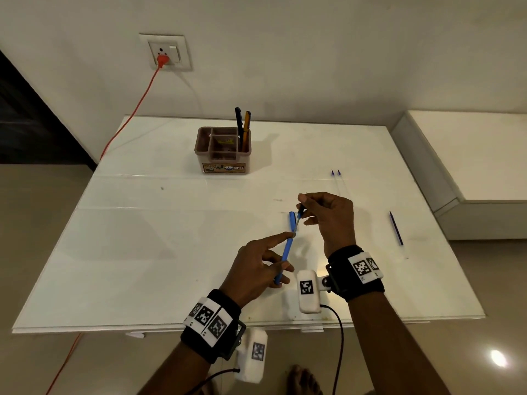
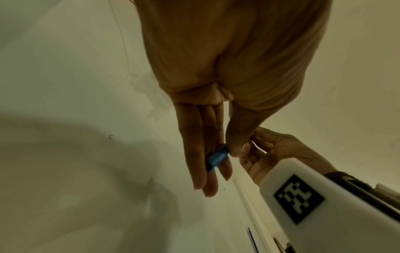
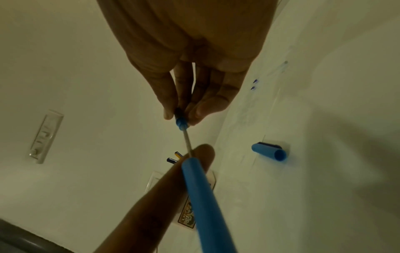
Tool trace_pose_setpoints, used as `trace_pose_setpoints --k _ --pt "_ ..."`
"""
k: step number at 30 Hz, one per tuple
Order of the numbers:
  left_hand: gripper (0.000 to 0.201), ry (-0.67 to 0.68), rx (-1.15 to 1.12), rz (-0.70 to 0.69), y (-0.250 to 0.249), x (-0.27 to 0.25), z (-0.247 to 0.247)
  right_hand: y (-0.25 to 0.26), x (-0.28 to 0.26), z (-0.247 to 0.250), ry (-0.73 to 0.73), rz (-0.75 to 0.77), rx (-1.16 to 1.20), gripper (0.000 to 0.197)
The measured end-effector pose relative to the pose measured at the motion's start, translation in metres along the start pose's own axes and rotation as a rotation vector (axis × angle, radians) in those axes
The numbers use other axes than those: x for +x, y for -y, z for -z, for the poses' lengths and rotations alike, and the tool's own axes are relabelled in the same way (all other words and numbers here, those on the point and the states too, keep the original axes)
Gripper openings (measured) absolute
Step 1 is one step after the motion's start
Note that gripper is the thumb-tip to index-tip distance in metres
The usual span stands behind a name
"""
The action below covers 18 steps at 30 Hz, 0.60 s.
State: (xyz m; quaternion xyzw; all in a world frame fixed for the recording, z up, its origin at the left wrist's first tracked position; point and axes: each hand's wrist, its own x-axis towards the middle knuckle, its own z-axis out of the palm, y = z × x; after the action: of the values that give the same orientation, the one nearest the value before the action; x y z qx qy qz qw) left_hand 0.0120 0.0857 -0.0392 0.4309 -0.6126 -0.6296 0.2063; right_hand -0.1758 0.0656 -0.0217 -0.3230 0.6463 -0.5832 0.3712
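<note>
Over the white table my left hand grips a blue pen barrel near its lower end, index finger stretched along it. My right hand pinches the pen's blue tip piece. A thin grey refill runs from that piece into the barrel's open mouth, partly drawn out. The blue pen cap lies on the table just beyond the barrel, also seen from the head as the cap. In the left wrist view only the barrel's end shows between my left fingers.
A brown desk organizer with two pens stands at the back middle. Two clear refills with blue tips lie to the right, a dark blue refill nearer the right edge. An orange cable runs from a wall socket.
</note>
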Motion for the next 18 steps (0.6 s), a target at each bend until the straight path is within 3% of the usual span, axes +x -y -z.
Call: trace_pose_setpoints --k 8,13,18 --pt "0.053 0.040 -0.008 0.018 0.003 -0.003 0.005 0.002 0.008 0.011 -0.091 0.010 0.071 0.016" --pt "0.051 0.000 -0.025 0.016 0.003 -0.002 0.005 0.002 0.006 0.005 -0.008 0.034 0.040 0.010" --pt "0.031 -0.100 -0.120 -0.006 0.000 0.002 0.002 -0.001 -0.003 -0.009 0.092 0.022 0.014 0.017"
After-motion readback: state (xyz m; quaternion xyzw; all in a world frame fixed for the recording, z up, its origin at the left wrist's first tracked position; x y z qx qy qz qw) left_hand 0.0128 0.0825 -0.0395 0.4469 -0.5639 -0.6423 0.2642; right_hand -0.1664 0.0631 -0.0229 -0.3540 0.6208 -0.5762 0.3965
